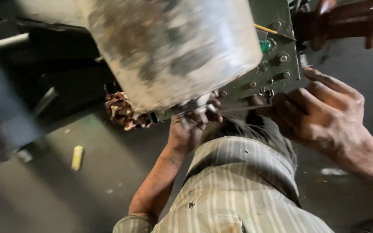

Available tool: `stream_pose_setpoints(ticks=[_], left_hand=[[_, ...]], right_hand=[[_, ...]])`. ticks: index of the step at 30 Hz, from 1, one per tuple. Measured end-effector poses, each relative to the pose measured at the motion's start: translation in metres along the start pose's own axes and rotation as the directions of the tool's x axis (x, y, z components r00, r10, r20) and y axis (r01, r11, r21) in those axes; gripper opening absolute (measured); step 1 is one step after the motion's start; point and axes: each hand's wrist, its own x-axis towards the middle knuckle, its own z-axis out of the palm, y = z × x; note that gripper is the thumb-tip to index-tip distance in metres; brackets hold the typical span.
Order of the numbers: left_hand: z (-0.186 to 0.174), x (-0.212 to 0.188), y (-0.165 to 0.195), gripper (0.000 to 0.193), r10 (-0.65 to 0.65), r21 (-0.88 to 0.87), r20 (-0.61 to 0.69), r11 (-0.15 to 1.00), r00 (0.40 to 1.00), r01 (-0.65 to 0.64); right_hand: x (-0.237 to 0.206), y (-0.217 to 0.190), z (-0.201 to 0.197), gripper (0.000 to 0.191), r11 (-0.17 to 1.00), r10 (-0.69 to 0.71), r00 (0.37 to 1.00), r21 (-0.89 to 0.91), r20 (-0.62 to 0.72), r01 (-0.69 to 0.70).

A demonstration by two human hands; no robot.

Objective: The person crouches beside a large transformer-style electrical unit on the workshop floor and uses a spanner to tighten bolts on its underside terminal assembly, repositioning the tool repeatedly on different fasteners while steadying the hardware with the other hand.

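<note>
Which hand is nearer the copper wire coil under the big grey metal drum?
Left. The left hand reaches up just right of the copper wire coil; the right hand is farther right, by the green bolted plate.

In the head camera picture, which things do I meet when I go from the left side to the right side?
Yellow scrap on the floor → copper winding bundle → left hand under the big grey drum → green bolted plate → right hand.

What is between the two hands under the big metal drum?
A thin dark rod runs from the left hand to the right hand, below the green plate; head view.
</note>
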Motion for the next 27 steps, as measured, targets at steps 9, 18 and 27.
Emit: stream_pose_setpoints(ticks=[9, 18, 27], left_hand=[[-0.042, 0.041, -0.006, 0.021, -0.150, 0.050, 0.255, 0.989, 0.955, 0.141], [-0.039, 0.045, -0.013, 0.030, -0.219, -0.111, 0.502, 0.943, 0.837, 0.314], [-0.043, 0.070, -0.042, 0.032, -0.128, -0.191, 0.549, 0.943, 0.826, 0.273]], right_hand=[[0.038, -0.055, -0.044, 0.036, 0.902, -0.024, 0.945, -0.401, 0.326, 0.161], [0.092, -0.107, -0.081, 0.029, 0.777, 0.030, 0.873, -0.561, 0.487, 0.286], [0.113, -0.140, -0.084, 0.023, 0.590, 0.144, 0.762, -0.674, 0.631, 0.446]])
